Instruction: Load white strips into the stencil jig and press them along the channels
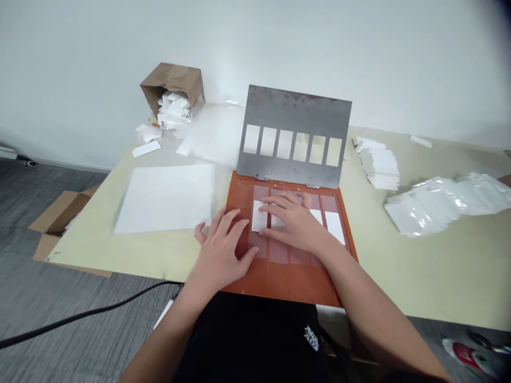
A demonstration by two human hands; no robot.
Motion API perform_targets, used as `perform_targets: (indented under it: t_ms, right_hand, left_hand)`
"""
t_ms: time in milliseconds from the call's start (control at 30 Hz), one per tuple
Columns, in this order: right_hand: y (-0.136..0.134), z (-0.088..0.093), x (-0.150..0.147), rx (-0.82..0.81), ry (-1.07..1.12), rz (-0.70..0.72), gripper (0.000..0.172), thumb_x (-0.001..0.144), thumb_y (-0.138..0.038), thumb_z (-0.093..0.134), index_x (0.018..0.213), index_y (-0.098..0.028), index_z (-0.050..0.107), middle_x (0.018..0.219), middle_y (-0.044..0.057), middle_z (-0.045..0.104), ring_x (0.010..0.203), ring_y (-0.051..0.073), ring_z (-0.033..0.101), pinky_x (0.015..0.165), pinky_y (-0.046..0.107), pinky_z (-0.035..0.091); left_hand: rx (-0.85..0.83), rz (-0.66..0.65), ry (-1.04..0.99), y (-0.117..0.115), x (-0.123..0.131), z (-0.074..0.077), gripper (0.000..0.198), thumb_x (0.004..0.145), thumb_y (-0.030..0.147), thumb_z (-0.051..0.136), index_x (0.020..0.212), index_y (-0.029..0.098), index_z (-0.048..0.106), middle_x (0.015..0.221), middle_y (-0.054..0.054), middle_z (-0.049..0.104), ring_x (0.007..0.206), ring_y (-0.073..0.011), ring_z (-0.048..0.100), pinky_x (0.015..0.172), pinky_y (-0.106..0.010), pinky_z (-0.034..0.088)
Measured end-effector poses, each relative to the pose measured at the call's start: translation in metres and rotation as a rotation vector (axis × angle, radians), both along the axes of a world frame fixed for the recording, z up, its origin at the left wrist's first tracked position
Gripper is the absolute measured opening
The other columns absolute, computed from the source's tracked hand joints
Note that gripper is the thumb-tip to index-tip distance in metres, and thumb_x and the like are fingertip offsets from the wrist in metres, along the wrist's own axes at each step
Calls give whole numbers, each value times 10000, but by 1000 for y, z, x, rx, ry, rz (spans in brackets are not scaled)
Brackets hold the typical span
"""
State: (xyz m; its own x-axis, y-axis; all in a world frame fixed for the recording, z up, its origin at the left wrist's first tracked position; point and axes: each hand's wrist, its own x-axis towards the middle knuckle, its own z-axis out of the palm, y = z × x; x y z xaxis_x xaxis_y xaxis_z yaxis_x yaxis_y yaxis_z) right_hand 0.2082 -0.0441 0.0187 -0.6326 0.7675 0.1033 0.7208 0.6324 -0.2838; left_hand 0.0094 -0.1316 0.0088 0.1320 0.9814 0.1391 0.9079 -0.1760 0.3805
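Observation:
An orange board [281,276] with faint rectangular outlines lies in front of me, and a hinged grey metal plate [299,109] with several rectangular cut-outs stands raised at its back edge. Several white cards [334,227] rest in a row on the board. My right hand [293,221] is over this row, fingers spread; its fingertips touch or hover just over the leftmost card [259,222], and the palm hides the middle ones. My left hand [223,247] lies at the board's left edge with its fingers apart and nothing in them.
Left of the board lies a stack of white sheets [167,199]. A cardboard box [171,77] full of white pieces is tipped open behind it. On the right are fanned white cards [381,167] and clear-wrapped packs [443,202]. A black cable [99,308] hangs at the lower left.

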Motion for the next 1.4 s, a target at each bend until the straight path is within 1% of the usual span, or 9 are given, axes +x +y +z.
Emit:
perform_targets:
  t_ms: [267,567,733,867,1067,1200,1400]
  right_hand:
    - [0,0,0,19,-23,-2,328,907,-502,574,1151,-298,653,1336,53,624,1263,309,503,1057,599,233]
    - [0,1,-1,-15,-4,-3,331,904,-513,585,1143,-291,643,1338,56,621,1269,310,495,1055,613,220]
    - [0,2,-1,-21,-7,-1,336,899,-514,594,1145,-290,643,1338,71,620,1259,317,500,1049,609,225]
    - [0,2,-1,-14,-4,-3,332,903,-514,588,1140,-288,645,1332,67,624,1261,313,499,1053,603,220]
    - [0,3,-1,2,-28,-4,333,887,-498,616,1144,-291,654,1336,50,623,1255,307,509,1048,601,253]
    - [-1,3,-1,0,-34,-4,330,892,-496,605,1149,-295,657,1336,52,623,1258,309,507,1050,607,252]
    - [-1,4,-1,-10,-26,-3,324,907,-505,577,1143,-300,665,1342,55,615,1261,306,496,1059,602,229]
  left_hand:
    - [-9,-1,-1,0,0,0,415,843,368,586,1242,257,553,1463,-112,508,1401,-346,373,1053,-608,187]
    - [-7,-8,3,0,1,1,411,848,368,577,1244,261,544,1457,-97,514,1410,-332,366,1039,-612,193]
    - [-4,-8,6,0,1,1,402,850,364,572,1237,258,551,1458,-104,513,1407,-341,368,1046,-612,187]
    - [-6,-9,3,0,0,0,409,848,364,575,1242,255,553,1458,-107,512,1402,-348,373,1054,-615,182]
    - [-18,-5,2,0,0,2,410,851,364,574,1243,246,569,1449,-120,515,1393,-367,376,1069,-621,184]
    - [-20,-14,7,0,1,3,410,853,359,570,1246,243,571,1450,-124,513,1390,-365,379,1064,-621,186]
    - [-11,-34,18,0,0,1,472,838,406,584,1278,238,558,1461,-127,502,1397,-371,366,1059,-621,193]
